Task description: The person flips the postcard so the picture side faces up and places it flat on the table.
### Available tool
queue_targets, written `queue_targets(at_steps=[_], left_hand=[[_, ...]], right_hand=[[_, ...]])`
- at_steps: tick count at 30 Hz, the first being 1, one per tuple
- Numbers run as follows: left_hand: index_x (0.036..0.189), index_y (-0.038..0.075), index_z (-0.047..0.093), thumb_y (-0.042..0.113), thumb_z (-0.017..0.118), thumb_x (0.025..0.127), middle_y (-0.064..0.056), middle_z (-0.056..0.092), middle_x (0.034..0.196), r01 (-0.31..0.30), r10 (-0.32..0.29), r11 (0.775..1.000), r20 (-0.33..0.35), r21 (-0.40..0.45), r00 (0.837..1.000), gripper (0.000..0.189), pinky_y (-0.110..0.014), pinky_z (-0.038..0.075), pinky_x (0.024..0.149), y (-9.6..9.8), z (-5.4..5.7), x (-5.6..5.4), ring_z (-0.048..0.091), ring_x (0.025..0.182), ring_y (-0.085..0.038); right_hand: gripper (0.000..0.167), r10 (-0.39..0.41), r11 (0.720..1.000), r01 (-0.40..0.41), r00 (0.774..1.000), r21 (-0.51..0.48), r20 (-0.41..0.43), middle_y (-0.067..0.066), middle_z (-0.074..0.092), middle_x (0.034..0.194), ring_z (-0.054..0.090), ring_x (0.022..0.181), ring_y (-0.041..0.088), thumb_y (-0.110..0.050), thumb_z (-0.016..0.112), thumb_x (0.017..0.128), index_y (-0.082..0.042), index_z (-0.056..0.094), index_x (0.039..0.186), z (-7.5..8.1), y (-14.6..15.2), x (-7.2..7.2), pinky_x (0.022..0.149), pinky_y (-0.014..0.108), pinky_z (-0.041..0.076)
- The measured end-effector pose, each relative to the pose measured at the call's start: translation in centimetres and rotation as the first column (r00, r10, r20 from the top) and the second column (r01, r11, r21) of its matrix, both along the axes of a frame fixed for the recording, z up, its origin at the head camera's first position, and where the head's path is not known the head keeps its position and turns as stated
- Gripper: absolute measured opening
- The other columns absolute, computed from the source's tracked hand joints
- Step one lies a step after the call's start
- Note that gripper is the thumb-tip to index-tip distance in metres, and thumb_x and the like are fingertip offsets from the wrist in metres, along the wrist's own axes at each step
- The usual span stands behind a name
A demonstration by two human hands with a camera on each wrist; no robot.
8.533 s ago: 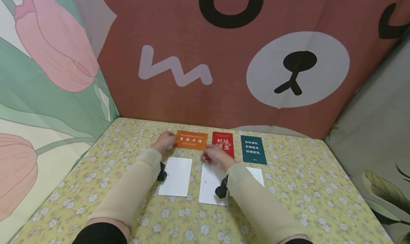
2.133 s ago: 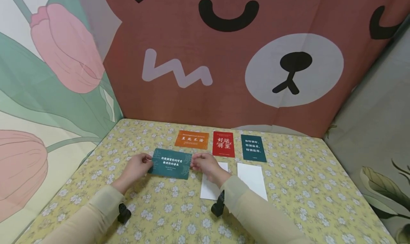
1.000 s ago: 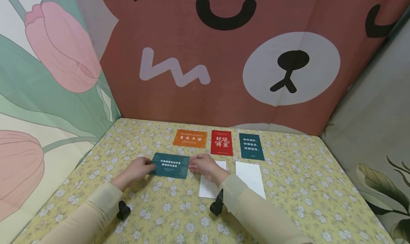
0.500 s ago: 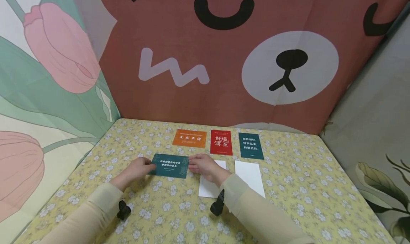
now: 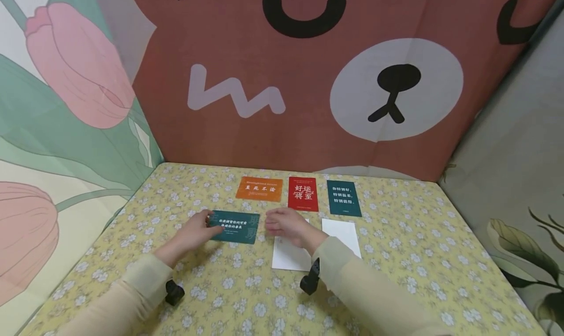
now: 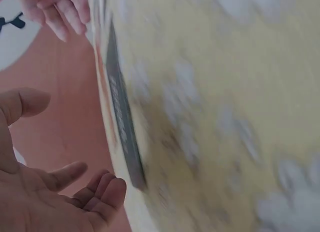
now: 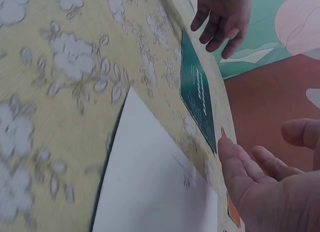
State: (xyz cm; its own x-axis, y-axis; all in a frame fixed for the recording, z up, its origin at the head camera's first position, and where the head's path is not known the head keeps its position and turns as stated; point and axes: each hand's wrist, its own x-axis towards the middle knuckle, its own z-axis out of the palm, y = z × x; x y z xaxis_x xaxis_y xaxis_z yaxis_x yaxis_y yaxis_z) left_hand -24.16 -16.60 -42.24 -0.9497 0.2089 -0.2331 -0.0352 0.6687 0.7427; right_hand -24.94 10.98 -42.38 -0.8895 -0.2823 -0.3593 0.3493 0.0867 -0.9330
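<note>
A teal postcard (image 5: 240, 234) with white Chinese lettering lies flat on the flowered cloth, its long side running across. At its left end is my left hand (image 5: 192, 232), thumb and fingers spread apart; the right wrist view shows that hand (image 7: 224, 19) just off the card. My right hand (image 5: 287, 225) hovers past the card's right end with loosely bent fingers, holding nothing. Below it lies a white card (image 5: 288, 255), partly covered by the hand in the head view. Both hands' fingers look relaxed in the wrist views.
Along the back lie an orange card (image 5: 259, 189), a red card (image 5: 303, 204) and a dark teal card (image 5: 344, 199). A second white card (image 5: 342, 235) is at the right. Printed fabric walls (image 5: 238, 145) stand behind and beside the table (image 5: 396, 277).
A white card at the left was replaced by the teal face, which was held at both ends and lowered to the cloth. Both hands have since let go, the right moving rightward.
</note>
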Motion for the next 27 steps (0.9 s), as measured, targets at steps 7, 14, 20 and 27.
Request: queue_targets(at_steps=[7,14,20,27], left_hand=[[0.151,-0.011,0.035,0.024,0.064,0.103,-0.035,0.043,0.146,0.055,-0.051,0.993,-0.036,0.100,0.998,0.067,-0.059,0.045,0.101,2.0,0.9,1.1,0.044,0.134,-0.048],[0.150,-0.006,0.040,0.024,0.067,0.102,-0.028,0.049,0.138,0.109,-0.097,0.981,-0.081,0.160,0.992,0.063,-0.052,0.050,0.091,3.6,1.4,1.6,0.051,0.122,-0.039],[0.149,-0.001,0.045,0.024,0.068,0.101,-0.024,0.051,0.137,0.122,-0.106,0.969,-0.086,0.216,0.991,0.058,-0.046,0.052,0.085,5.0,1.5,1.9,0.053,0.116,-0.032],[0.147,-0.002,0.048,0.020,0.069,0.100,-0.020,0.057,0.128,0.150,-0.139,0.962,-0.061,0.227,0.988,0.057,-0.042,0.052,0.081,7.0,1.6,2.1,0.056,0.108,-0.027]], right_hand=[[0.044,-0.027,0.999,0.027,1.000,0.020,-0.008,0.028,0.059,0.137,0.062,0.123,0.038,-0.015,0.053,0.109,0.011,0.049,0.144,0.0,2.0,0.4,0.101,0.044,0.052],[0.044,-0.076,0.994,0.077,0.997,0.074,-0.010,0.026,0.062,0.133,0.064,0.121,0.037,-0.017,0.055,0.108,0.009,0.051,0.144,0.1,4.3,0.5,0.100,0.043,0.053],[0.042,-0.096,0.987,0.099,0.995,0.130,-0.027,0.026,0.062,0.133,0.063,0.121,0.037,-0.016,0.055,0.108,0.009,0.052,0.142,0.3,5.7,0.7,0.100,0.044,0.053],[0.040,-0.126,0.966,0.131,0.991,0.222,-0.038,0.023,0.064,0.128,0.066,0.116,0.033,-0.017,0.057,0.107,0.008,0.054,0.139,0.1,7.6,0.6,0.098,0.041,0.055]])
